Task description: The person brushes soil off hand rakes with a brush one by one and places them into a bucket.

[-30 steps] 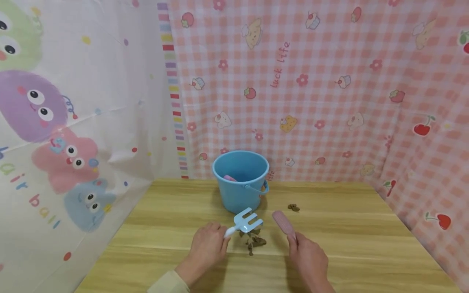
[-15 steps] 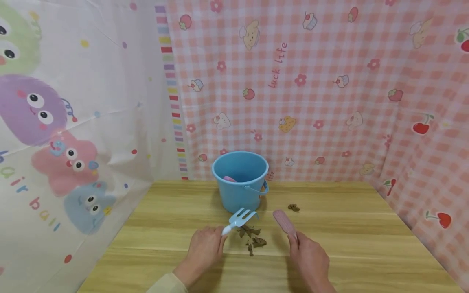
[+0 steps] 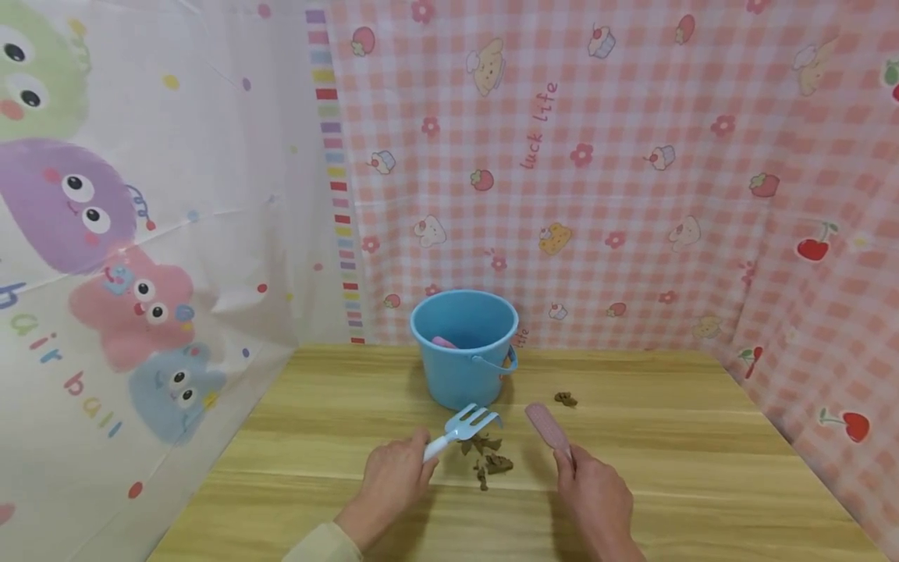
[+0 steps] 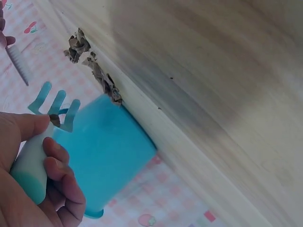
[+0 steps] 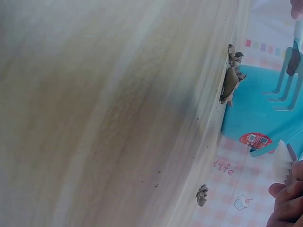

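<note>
My left hand (image 3: 395, 478) grips the white handle of a light-blue toy garden fork (image 3: 469, 423), its tines over a small pile of crumpled brown leaves (image 3: 499, 464). Both wrist views show a brown patch (image 5: 293, 61) at the base of the tines. My right hand (image 3: 597, 496) holds a pink brush (image 3: 546, 425) by its handle, right of the pile, with the head pointing up and left. White bristles (image 4: 18, 65) show under it in the left wrist view. Just behind the fork stands a blue bucket (image 3: 460, 378).
Something pink (image 3: 444, 342) lies inside the bucket, mostly hidden by the rim. Another brown leaf clump (image 3: 565, 399) sits to the bucket's right on the wooden table (image 3: 674, 468). Small crumbs dot the surface. Patterned cloths (image 3: 611, 195) hang behind and at both sides.
The fork has rolled in my left hand and drawn slightly left, uncovering more of the leaves below it. My right hand with the brush has barely moved; the leaves lie where they were.
</note>
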A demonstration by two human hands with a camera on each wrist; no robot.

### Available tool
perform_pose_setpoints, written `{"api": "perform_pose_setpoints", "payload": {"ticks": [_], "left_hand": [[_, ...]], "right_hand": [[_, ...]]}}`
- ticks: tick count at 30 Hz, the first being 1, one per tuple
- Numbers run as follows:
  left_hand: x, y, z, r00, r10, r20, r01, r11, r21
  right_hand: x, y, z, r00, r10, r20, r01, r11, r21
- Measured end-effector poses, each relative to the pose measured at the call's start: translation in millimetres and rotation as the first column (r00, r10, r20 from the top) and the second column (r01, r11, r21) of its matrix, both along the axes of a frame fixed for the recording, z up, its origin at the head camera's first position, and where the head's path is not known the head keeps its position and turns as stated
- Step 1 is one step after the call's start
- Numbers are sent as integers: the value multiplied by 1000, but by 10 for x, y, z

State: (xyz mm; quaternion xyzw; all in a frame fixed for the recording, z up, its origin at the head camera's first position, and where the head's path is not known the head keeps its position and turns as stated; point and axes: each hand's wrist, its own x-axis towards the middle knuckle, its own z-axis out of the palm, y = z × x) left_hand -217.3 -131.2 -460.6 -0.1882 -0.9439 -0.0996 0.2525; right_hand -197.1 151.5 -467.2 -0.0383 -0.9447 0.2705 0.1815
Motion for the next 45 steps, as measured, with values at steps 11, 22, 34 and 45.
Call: {"api": "perform_pose_setpoints", "payload": {"ticks": [11, 22, 34, 45], "left_hand": [[-32, -4, 27, 999, 1, -42, -2, 1000, -14], [-39, 14, -1, 997, 22, -70, -24, 999, -26], [-11, 10, 2, 1000, 2, 31, -3, 1000, 28], [-11, 24, -18, 1000, -25, 18, 24, 999, 25]], "right_hand": [[-8, -6, 19, 1000, 8, -19, -8, 1000, 7], [-9, -19, 30, 1000, 13, -12, -13, 1000, 5], [-14, -30, -4, 1000, 18, 2, -18, 1000, 7], [-4, -21, -41, 1000, 15, 4, -15, 1000, 9]]}}
